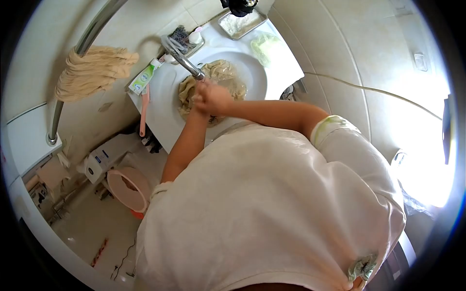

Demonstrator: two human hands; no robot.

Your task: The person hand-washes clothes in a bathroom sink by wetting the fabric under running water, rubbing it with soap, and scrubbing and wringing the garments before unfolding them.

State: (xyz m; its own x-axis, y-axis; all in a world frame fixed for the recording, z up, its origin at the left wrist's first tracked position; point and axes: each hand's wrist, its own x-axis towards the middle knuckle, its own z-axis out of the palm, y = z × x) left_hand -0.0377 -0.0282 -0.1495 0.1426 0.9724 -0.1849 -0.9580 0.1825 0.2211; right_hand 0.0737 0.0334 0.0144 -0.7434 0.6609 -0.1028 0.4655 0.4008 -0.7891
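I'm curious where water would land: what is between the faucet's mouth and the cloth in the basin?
The head view shows the right hand and left hand together there, below the faucet and over the cloth.

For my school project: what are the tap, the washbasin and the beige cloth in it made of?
The tap looks like chromed metal: shiny, with bright reflections. The washbasin seems ceramic, maybe glazed: smooth, white, glossy. The beige cloth looks like wet fabric, fibre unclear: crumpled folds.
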